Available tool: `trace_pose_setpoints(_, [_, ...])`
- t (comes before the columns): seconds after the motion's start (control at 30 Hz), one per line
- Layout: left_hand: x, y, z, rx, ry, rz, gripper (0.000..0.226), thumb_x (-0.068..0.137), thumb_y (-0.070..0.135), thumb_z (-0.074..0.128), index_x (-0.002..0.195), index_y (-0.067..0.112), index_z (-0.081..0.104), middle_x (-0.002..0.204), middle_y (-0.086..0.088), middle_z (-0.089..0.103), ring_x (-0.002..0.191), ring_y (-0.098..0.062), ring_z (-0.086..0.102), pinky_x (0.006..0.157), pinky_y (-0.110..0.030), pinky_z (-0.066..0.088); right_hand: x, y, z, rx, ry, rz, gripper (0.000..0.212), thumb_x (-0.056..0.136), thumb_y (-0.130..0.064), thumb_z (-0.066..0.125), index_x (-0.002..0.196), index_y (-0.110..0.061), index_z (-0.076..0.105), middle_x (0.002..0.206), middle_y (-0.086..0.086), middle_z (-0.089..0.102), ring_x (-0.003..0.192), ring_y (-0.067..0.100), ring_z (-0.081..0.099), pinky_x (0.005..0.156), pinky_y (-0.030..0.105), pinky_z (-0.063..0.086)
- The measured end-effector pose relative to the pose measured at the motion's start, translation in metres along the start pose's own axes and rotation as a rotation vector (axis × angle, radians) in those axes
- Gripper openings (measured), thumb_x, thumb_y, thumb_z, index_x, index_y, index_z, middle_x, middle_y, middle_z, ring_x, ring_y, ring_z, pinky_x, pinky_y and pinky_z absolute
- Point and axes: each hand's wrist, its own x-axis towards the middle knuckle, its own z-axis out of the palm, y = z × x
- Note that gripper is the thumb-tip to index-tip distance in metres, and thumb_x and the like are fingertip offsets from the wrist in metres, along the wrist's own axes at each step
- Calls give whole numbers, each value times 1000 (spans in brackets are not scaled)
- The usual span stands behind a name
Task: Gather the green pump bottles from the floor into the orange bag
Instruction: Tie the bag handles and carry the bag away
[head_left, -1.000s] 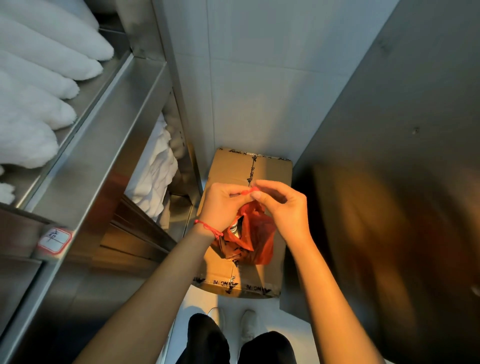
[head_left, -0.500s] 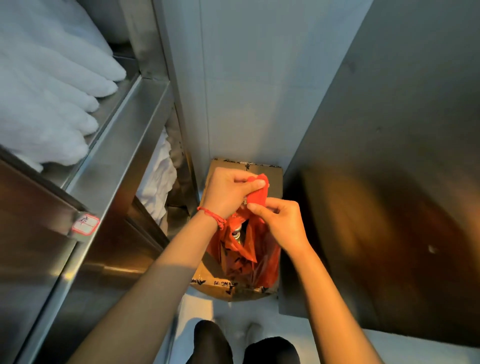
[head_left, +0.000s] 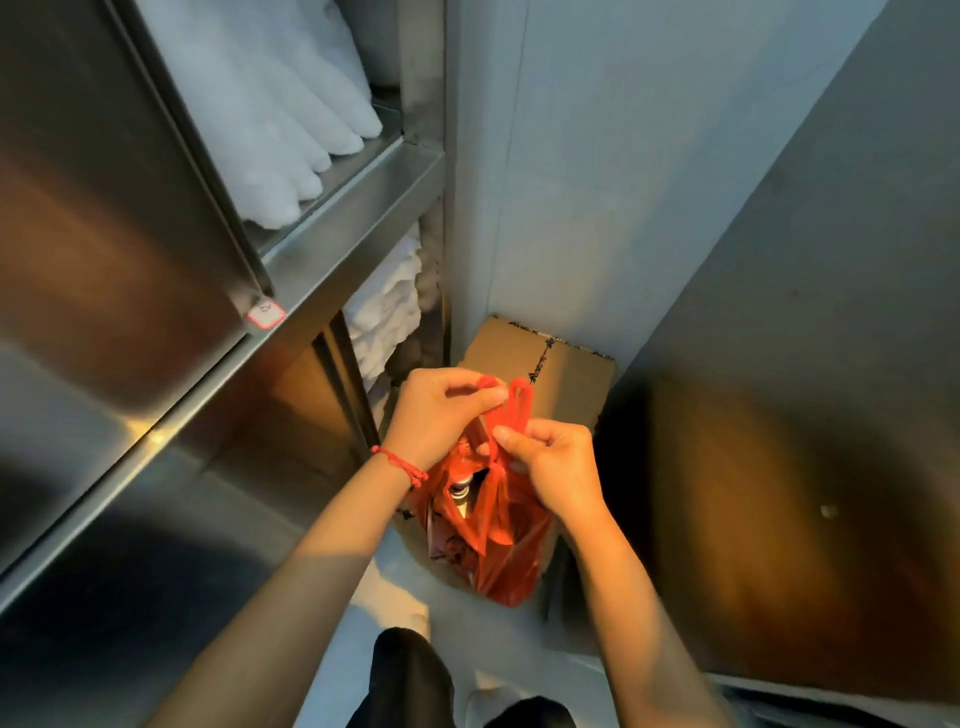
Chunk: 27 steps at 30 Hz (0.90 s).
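Steel shelving (head_left: 332, 228) fills the left side, white folded towels (head_left: 270, 119) stacked on it; a cardboard box (head_left: 561, 374) sits on the floor against the far wall. Hanging in front of the box, the orange bag (head_left: 498, 540) shows a pump top in its mouth; the left hand (head_left: 441, 410) and right hand (head_left: 556, 467) each pinch a handle loop, fingers closed on it.
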Motion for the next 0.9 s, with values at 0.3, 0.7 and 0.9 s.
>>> trace_pose_setpoints(0.3, [-114,-24,-19,223,444,3,23,81,12,66,104,14,67,101,2,66,90,-5,61,83,-11,43,-44,6,17,-38,-212,29,20,82,-3,63,66,-11,71,55,-6,70,58,11,62,66,25,52])
trace_pose_setpoints(0.7, [-295,-59,-54,640,715,-210,40,84,29,55,116,5,59,125,-18,58,121,-32,49,102,-45,36,-136,35,66,-175,-480,39,26,80,-8,66,57,-19,74,60,-1,72,59,14,64,70,32,50])
trace_pose_setpoints(0.9, [-410,-55,-63,762,773,-351,66,86,56,29,121,7,55,127,-17,57,122,-33,48,100,-47,36,-205,53,106,-218,-633,20,29,80,-7,65,55,-18,73,57,-2,71,57,16,63,69,36,49])
